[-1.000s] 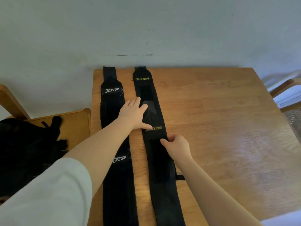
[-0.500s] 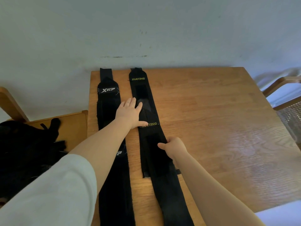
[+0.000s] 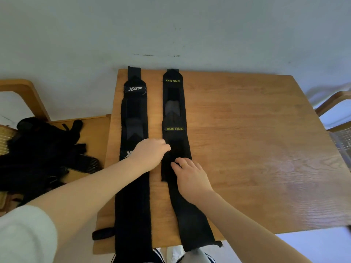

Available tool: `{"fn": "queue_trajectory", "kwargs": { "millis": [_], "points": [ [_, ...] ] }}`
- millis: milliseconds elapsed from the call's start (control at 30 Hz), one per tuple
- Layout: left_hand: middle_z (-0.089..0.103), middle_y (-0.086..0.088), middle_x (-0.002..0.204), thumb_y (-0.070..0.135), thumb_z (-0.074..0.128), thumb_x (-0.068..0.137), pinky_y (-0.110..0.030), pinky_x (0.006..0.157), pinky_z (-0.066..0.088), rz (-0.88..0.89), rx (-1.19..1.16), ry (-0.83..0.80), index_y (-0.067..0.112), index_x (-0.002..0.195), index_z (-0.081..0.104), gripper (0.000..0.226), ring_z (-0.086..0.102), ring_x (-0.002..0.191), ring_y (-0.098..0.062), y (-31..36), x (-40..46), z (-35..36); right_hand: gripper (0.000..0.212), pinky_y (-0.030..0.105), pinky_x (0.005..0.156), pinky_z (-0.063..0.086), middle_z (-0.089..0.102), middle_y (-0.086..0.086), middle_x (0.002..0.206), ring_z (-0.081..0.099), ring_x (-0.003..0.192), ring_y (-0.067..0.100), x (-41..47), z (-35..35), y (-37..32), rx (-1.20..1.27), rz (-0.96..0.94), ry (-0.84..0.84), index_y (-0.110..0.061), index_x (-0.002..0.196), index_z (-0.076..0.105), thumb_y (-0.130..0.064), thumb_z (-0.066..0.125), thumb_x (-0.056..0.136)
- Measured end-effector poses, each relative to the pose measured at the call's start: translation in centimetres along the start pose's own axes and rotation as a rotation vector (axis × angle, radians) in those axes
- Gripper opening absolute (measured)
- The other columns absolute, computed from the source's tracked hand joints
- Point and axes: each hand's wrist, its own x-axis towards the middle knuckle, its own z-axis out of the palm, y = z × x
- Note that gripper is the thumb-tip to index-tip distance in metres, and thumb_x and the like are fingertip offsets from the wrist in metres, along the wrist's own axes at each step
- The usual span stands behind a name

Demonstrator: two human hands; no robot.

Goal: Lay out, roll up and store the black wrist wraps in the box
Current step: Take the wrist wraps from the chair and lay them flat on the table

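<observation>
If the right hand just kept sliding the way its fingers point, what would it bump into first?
The right hand points up and slightly left along the XUEYING wrap. Going straight on, it would most likely meet the left hand first, whose fingertips rest on that wrap's left edge just ahead.

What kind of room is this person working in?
Probably a home dining corner: a small wooden table pushed against a plain pale wall, with bentwood chairs on either side, one piled with black gear.
</observation>
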Motion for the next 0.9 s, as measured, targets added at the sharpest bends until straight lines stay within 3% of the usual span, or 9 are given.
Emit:
{"fn": "queue_trajectory", "kwargs": {
  "millis": [67,167,267,400,467,533,633,700,900],
  "points": [
    [0.043,-0.005,0.144,0.007,0.036,0.099,-0.033,0.11,0.032,0.013,0.036,-0.081,0.017,0.141,0.041,0.044,0.038,0.133,-0.02,1.0,-2.3,1.1,0.056,0.034,0.118,0.01,0.006,0.004,0.16,0.005,0.147,0.022,-0.5,0.8,-0.1,0.013,0.046,-0.102,-0.013,0.152,0.013,-0.019,0.037,0.101],
    [0.016,-0.004,0.158,0.003,0.036,0.098,-0.029,0.116,0.014,-0.086,-0.022,-0.126,0.015,0.15,0.02,0.055,0.015,0.145,-0.019,1.9,-4.1,2.1,0.061,0.035,0.119,0.005,-0.011,0.002,0.16,-0.006,0.147,0.02,-0.6,1.8,-0.2,-0.041,0.064,-0.135,-0.015,0.152,-0.003,-0.03,0.031,0.103],
    [0.006,-0.005,0.16,0.0,0.04,0.095,-0.031,0.116,0.016,-0.208,-0.241,-0.152,0.014,0.151,0.013,0.064,0.013,0.145,-0.02,3.2,-4.3,2.7,0.06,0.037,0.119,0.007,-0.009,0.002,0.16,-0.004,0.147,0.02,0.0,1.6,-0.3,-0.022,0.078,-0.119,-0.015,0.152,0.0,-0.032,0.03,0.103],
    [0.008,-0.004,0.159,0.001,0.041,0.096,-0.031,0.113,0.023,-0.319,-0.559,-0.135,0.021,0.152,0.001,0.072,0.021,0.143,-0.02,4.1,-5.4,1.4,0.049,0.04,0.119,0.009,0.008,0.001,0.16,0.004,0.147,0.019,0.4,-0.2,-0.7,0.098,0.131,-0.095,-0.018,0.15,0.021,-0.029,0.028,0.104],
    [0.002,-0.002,0.16,0.002,0.041,0.096,-0.029,0.116,0.012,-0.323,-0.547,-0.009,0.019,0.152,0.003,0.07,0.008,0.146,-0.017,3.9,-6.9,0.6,0.045,0.038,0.12,0.012,0.018,0.001,0.158,0.011,0.146,0.018,-0.4,-1.2,-2.0,0.156,0.125,0.04,-0.019,0.148,0.03,-0.026,0.031,0.103],
    [0.007,0.001,0.159,0.005,0.042,0.097,-0.025,0.114,0.01,-0.346,-0.548,0.159,0.017,0.151,0.015,0.062,0.008,0.146,-0.015,2.9,-9.0,-0.1,0.043,0.036,0.118,0.019,0.026,0.0,0.156,0.022,0.143,0.016,-1.1,-2.0,-4.5,0.268,0.08,0.164,-0.019,0.145,0.036,-0.023,0.036,0.102],
    [0.023,0.001,0.155,0.009,0.045,0.096,-0.021,0.11,0.016,-0.36,-0.484,0.29,0.016,0.144,0.035,0.05,0.02,0.143,-0.014,-0.2,-13.3,-0.3,0.036,0.022,0.108,0.027,0.042,0.0,0.146,0.039,0.133,0.013,-0.7,-2.1,-9.6,0.394,-0.037,0.115,-0.016,0.135,0.051,-0.021,0.041,0.101],
    [0.026,0.0,0.154,0.01,0.047,0.096,-0.025,0.112,0.019,-0.389,-0.431,0.278,0.016,0.142,0.04,0.047,0.022,0.142,-0.015,-3.4,-16.5,0.2,0.032,0.015,0.098,0.028,0.048,0.0,0.138,0.045,0.125,0.012,0.6,-1.6,-13.2,0.473,-0.074,0.044,-0.014,0.127,0.058,-0.02,0.042,0.1],
    [0.03,-0.002,0.151,0.015,0.049,0.096,-0.034,0.113,0.025,-0.537,-0.457,0.171,0.015,0.138,0.045,0.043,0.025,0.14,-0.02,-15.9,-25.9,1.4,0.028,0.017,0.091,0.033,0.053,0.002,0.129,0.05,0.119,0.016,7.1,0.6,-25.2,0.629,0.002,0.047,-0.014,0.12,0.06,-0.016,0.041,0.1]
  ]
}}
